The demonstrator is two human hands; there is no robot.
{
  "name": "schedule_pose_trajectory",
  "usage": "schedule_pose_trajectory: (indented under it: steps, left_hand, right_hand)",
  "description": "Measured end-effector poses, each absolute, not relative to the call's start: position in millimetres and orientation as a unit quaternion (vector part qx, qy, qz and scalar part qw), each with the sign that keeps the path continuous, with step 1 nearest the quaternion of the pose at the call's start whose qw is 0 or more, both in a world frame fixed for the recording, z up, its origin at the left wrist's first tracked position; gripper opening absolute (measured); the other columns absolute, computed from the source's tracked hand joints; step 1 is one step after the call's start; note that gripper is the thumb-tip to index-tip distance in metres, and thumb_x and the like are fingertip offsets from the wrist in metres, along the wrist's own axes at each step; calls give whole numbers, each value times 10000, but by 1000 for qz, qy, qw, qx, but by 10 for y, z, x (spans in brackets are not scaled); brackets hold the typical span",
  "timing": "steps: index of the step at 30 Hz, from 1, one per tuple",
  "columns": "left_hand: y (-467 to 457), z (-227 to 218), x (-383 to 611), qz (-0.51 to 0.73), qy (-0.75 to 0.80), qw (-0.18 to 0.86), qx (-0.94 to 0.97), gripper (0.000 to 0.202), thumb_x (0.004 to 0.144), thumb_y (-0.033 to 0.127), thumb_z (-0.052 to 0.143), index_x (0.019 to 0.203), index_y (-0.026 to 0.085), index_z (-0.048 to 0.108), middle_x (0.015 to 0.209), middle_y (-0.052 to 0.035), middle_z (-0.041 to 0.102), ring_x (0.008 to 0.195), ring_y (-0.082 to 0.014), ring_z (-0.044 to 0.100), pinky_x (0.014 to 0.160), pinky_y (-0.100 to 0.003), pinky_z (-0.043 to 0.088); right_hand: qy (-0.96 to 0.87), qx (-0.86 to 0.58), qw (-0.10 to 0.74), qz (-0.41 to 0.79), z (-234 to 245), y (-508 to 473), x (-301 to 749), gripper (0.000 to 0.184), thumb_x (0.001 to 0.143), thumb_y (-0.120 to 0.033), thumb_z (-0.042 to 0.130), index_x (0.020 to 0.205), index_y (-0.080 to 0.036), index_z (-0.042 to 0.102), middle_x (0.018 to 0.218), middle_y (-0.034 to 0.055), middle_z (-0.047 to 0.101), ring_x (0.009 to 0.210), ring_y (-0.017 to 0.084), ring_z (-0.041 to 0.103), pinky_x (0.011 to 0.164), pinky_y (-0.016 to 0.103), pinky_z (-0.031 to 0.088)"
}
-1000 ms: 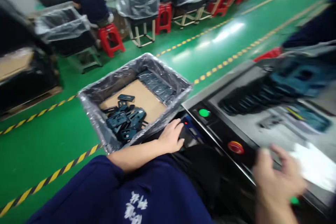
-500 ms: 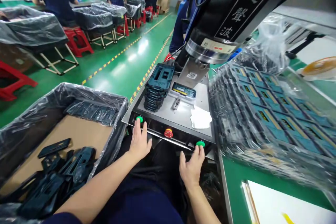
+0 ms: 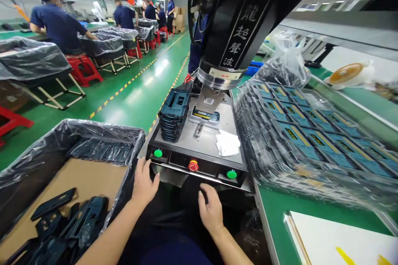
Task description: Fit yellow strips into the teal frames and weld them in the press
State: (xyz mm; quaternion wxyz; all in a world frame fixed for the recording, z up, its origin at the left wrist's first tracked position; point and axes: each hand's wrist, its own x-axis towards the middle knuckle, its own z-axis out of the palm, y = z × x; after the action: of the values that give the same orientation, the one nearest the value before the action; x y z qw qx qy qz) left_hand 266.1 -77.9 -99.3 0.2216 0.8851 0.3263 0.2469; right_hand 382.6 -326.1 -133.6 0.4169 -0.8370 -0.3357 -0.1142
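Observation:
My left hand (image 3: 143,184) hangs just below the machine's front panel, under the left green button (image 3: 158,153), fingers loosely spread and empty. My right hand (image 3: 210,210) is lower, beneath the right green button (image 3: 231,174), fingers relaxed and holding nothing. A red stop button (image 3: 193,166) sits between the two green ones. On the metal plate (image 3: 186,138), the black welding head (image 3: 236,25) presses its horn onto a part in the fixture (image 3: 203,116). A stack of dark plastic parts (image 3: 174,114) stands to the left of the fixture. A white cloth (image 3: 228,144) lies on the plate.
A plastic-lined box (image 3: 46,161) at my left holds loose dark parts (image 3: 66,223) on cardboard. At my right are trays of blue parts under plastic film (image 3: 307,136) and a white sheet (image 3: 336,240). Other people sit at lined bins (image 3: 101,45) across the green floor.
Both hands have dropped off the green buttons to below the panel. The welding horn has come down onto the part in the fixture. Earlier the view swung from the left box to the machine.

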Motion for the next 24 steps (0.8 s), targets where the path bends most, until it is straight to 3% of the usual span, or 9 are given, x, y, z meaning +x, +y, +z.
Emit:
schedule_pose_trajectory:
  steps: [3,6,9,13,24]
  left_hand:
    - [-575,-1123,2472,219,375,186,882,588,867,375,507,1359,61,431,1476,-228,296,1417,-349,287,1160,-481,315]
    - [-374,-1267,2264,151,425,144,881,643,860,392,498,1370,15,397,1440,-269,319,1384,-376,330,1118,-479,353]
    - [-229,-1371,2103,46,474,139,868,658,862,406,482,1390,32,359,1364,-259,439,1290,-377,457,1038,-482,417]
    - [-158,-1389,2048,-52,505,201,838,624,889,454,432,1381,80,350,1246,-224,584,1168,-345,581,963,-448,460]
    - [-183,-1362,2095,-63,513,204,831,581,901,469,389,1349,99,397,1258,-221,602,1172,-346,592,953,-448,456]
  right_hand:
    - [-330,-856,397,5,-1617,-3203,3713,210,933,-194,456,1020,-179,647,1017,101,660,955,229,623,883,366,516]
    - [-348,-883,303,83,-1835,-3183,3631,248,827,-95,490,960,-178,682,1017,92,664,963,243,599,892,370,473]
    - [-405,-884,211,104,-1915,-3167,3590,264,783,-65,521,918,-199,702,1043,66,659,1011,244,555,947,377,399]
    - [-422,-885,150,125,-1885,-3103,3598,223,815,-96,541,921,-204,704,1016,62,651,1006,228,533,938,351,365]
    - [-402,-882,219,114,-1822,-3092,3620,274,757,-41,528,892,-197,709,938,53,675,944,243,593,913,375,427]
